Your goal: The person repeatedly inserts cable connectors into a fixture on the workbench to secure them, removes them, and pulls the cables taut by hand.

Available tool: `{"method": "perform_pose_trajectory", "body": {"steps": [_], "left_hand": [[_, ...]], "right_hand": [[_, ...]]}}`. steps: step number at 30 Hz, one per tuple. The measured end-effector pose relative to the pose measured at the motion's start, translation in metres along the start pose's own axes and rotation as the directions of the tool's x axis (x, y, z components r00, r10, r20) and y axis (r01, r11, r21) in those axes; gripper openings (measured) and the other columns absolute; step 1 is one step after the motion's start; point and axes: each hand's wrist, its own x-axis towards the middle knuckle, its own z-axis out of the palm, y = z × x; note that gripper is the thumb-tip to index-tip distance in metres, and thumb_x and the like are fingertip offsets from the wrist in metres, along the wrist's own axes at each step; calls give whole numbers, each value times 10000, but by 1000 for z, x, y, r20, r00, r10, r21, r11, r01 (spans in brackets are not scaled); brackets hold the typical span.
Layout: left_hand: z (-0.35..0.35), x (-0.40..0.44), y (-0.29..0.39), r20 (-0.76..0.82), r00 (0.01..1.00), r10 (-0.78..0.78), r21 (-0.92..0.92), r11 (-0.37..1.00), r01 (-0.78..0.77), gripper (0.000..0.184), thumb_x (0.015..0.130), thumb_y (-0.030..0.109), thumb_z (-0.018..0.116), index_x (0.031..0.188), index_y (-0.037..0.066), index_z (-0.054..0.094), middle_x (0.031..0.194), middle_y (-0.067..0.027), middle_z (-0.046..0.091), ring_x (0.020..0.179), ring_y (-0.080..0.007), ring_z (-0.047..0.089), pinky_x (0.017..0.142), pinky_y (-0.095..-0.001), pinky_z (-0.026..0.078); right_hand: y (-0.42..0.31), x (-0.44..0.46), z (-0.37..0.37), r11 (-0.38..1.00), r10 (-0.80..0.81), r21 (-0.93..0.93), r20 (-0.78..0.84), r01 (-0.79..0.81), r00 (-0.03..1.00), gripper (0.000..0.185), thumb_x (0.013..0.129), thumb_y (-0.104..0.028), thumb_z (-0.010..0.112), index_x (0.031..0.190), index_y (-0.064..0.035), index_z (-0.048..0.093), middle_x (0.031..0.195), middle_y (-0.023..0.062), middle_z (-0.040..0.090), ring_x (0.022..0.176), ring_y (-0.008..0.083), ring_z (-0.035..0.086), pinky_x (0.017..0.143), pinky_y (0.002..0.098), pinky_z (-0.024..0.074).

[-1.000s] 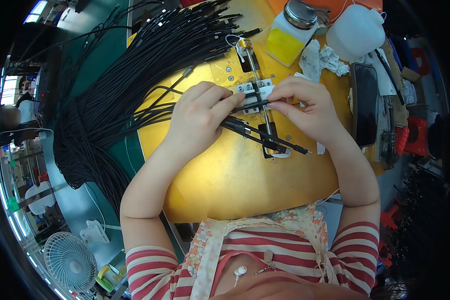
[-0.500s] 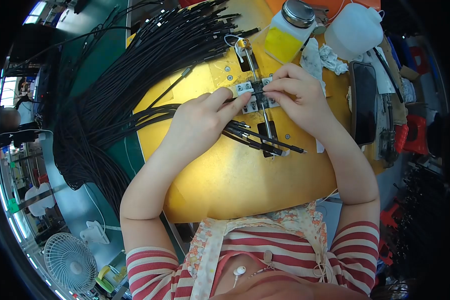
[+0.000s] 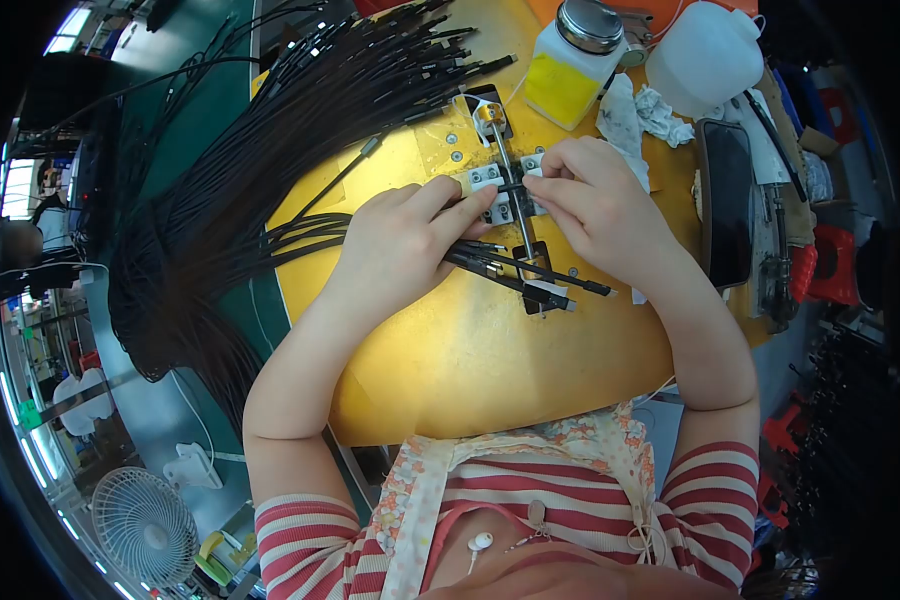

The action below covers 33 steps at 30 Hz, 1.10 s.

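Note:
My left hand (image 3: 402, 232) is closed, its thumb and forefinger pinching a black cable at the left side of a small metal fixture (image 3: 486, 180). Under that palm runs a bundle of black cables (image 3: 505, 268), their connector ends sticking out to the right. My right hand (image 3: 595, 192) pinches at the fixture's right side, where the thin black cable (image 3: 511, 187) spans between both hands. Its very tip is hidden by the fingers. A metal rod with a brass-coloured end (image 3: 490, 114) crosses the fixture's middle, and the cable lies across that line.
A large heap of black cables (image 3: 215, 190) spreads over the left side. Beyond the fixture stand a jar of yellow liquid (image 3: 562, 88) and a white plastic bottle (image 3: 705, 60). Crumpled tissue (image 3: 660, 118) and a phone (image 3: 725, 205) lie to the right. A fan (image 3: 145, 525) is at lower left.
The rod with the brass-coloured end has slid toward me through the fixture. Both hands stay nearly in place, still pinching; the cable bundle's ends have shifted slightly.

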Motion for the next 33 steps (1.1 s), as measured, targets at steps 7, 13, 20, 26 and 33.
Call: {"method": "perform_pose_trajectory", "body": {"steps": [7,13,20,26,33], "left_hand": [[-2,-1,1,12,1000,-5,26,1000,5,395,729,99,723,1120,93,669,860,-48,591,709,-209,614,604,-326,478],[-2,-1,5,23,999,-32,63,998,30,433,684,48,709,1113,90,668,880,-45,605,727,-206,615,619,-320,486],[0,-3,4,-6,1000,-18,89,996,18,481,634,-34,667,1100,88,674,894,-38,627,708,-216,604,648,-321,492],[-23,-1,4,67,997,-39,-115,992,47,490,634,-66,664,1110,50,662,852,-94,621,722,-258,616,655,-357,499],[-38,-3,22,191,970,-149,-155,971,180,660,648,-95,641,1274,106,586,896,-98,606,775,-254,640,678,-332,520]], "right_hand": [[-24,0,5,966,-108,236,4,104,994,225,699,-64,728,900,-65,628,902,70,587,834,257,571,727,360,441],[-16,-1,-7,945,-15,328,8,11,1000,110,744,-34,699,832,-37,633,780,91,610,732,275,596,651,367,468],[-4,0,-10,913,87,395,44,-98,995,155,720,42,721,864,-12,702,816,85,663,723,209,629,628,287,489],[-11,2,-13,838,188,515,34,-179,982,125,747,26,717,865,-5,691,816,84,678,718,191,637,635,281,490],[-4,2,-4,884,165,452,-55,-123,985,73,764,-15,711,826,-9,675,777,72,655,703,200,624,614,289,476]]}}
